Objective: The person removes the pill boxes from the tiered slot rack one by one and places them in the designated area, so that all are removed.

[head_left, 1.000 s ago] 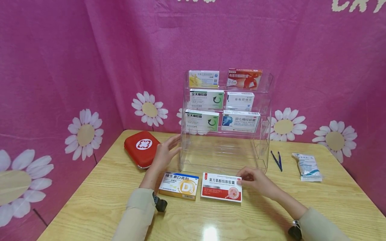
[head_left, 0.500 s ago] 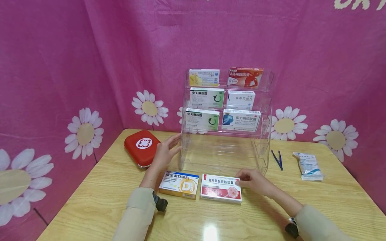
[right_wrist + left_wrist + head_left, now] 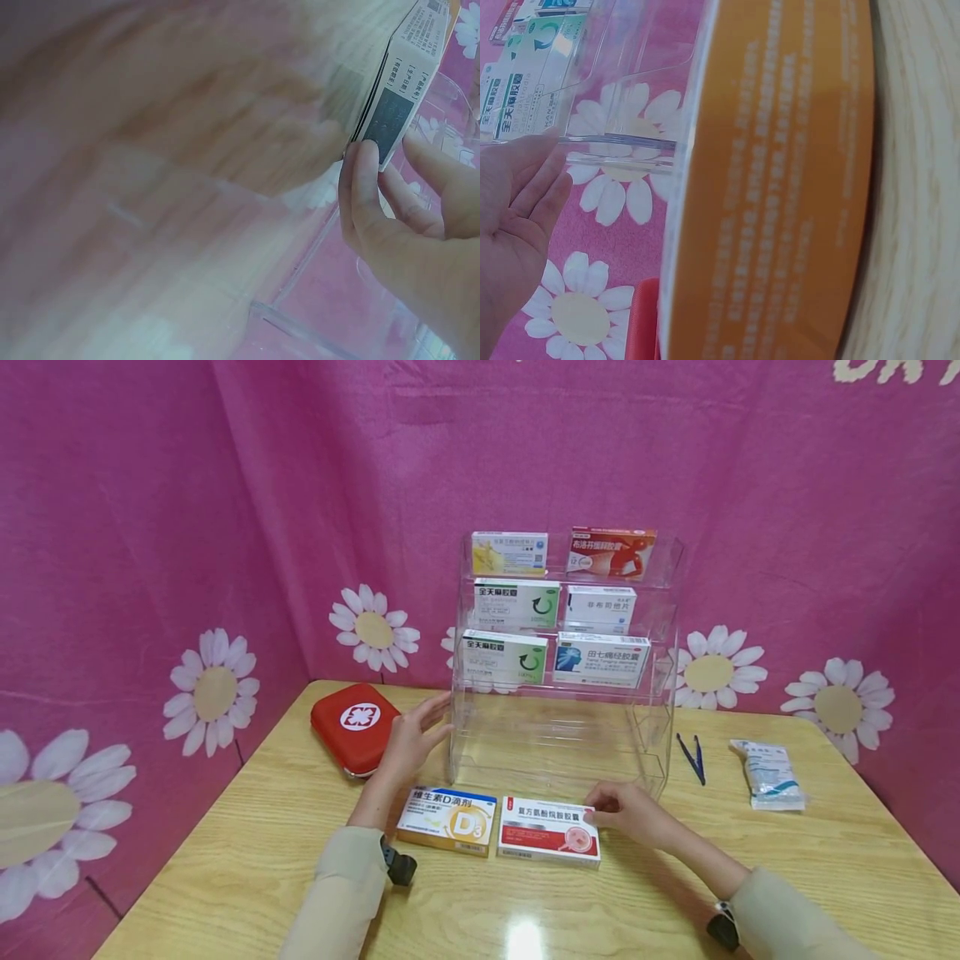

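Currently the right hand (image 3: 626, 814) is resting on the wooden table (image 3: 262, 860) at the right end of the red-and-white medicine box (image 3: 549, 832), its curled fingers (image 3: 358, 187) pinching that end; the right wrist view is showing a fingertip pressed on the dark patch of the box's end flap. The box is lying flat, just in front of the clear acrylic rack (image 3: 562, 727), and it is sitting just beside the orange vitamin D3 box (image 3: 447, 819) on its left, with a narrow gap between the 2.

The left hand (image 3: 411, 743) is held open, fingers straight and slightly spread, its fingertips touching the rack's left front edge. In the left wrist view the open palm (image 3: 514, 225) is lying beside the rack's clear wall, and the orange side of the D3 box is filling most of the view. The hand is gripping nothing.

The rack is carrying 6 boxes on its 3 upper tiers, 2 per tier; its lowest tier is holding none. A red first-aid case (image 3: 354, 728) is lying left of the rack, behind the left hand. To the right of the rack, blue tweezers (image 3: 690, 758) are lying on the table, and further right a sealed white packet (image 3: 768, 774). A pink cloth with white daisies (image 3: 213, 693) is hanging behind the table
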Tool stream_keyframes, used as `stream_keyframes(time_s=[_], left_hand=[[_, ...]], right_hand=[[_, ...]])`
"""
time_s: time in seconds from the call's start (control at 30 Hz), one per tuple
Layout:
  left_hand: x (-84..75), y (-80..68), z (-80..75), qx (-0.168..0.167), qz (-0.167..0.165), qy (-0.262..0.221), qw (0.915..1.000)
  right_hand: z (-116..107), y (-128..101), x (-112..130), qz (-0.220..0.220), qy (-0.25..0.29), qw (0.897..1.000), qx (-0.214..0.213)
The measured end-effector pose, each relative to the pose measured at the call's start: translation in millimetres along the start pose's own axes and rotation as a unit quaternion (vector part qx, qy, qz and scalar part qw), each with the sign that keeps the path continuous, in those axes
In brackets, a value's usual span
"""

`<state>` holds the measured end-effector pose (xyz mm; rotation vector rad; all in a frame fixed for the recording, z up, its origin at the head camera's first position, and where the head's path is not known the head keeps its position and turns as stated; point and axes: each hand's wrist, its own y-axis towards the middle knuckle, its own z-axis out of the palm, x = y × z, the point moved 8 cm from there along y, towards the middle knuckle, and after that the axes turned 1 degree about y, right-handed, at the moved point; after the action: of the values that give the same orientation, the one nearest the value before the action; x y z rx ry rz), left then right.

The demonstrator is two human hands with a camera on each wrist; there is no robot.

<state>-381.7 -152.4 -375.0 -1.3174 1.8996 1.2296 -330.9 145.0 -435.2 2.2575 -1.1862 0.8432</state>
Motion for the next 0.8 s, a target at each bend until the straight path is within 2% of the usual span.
stream_keyframes(time_s=[0.27,0.37,0.47,0.6,0.8], left_hand=[[-0.7,0.3,-1.1,0.0,0.004,0.003,1.0],[-0.4,-0.4,-0.5,0.002,-0.001,0.004,1.0],[-1.2,-0.6,-0.2,0.001,0.0,0.009,1.0],[-2.7,-0.6,0.3,0.001,0.006,0.014,0.9999],[-3.0,-0.6,-0.4,-0.005,0.005,0.013,0.9999]], right_hand=[[-8.4,-1.5,1.8,0.002,-0.018,0.999,-0.038],[-17.7,-3.1,4.0,0.011,-0.021,0.997,-0.077],[-30.3,-3.4,11.1,-0.002,-0.039,0.992,-0.122],[-54.0,-2.4,26.8,-0.053,-0.085,0.975,-0.198],[-96.5,2.0,45.4,-0.103,-0.136,0.938,-0.302]])
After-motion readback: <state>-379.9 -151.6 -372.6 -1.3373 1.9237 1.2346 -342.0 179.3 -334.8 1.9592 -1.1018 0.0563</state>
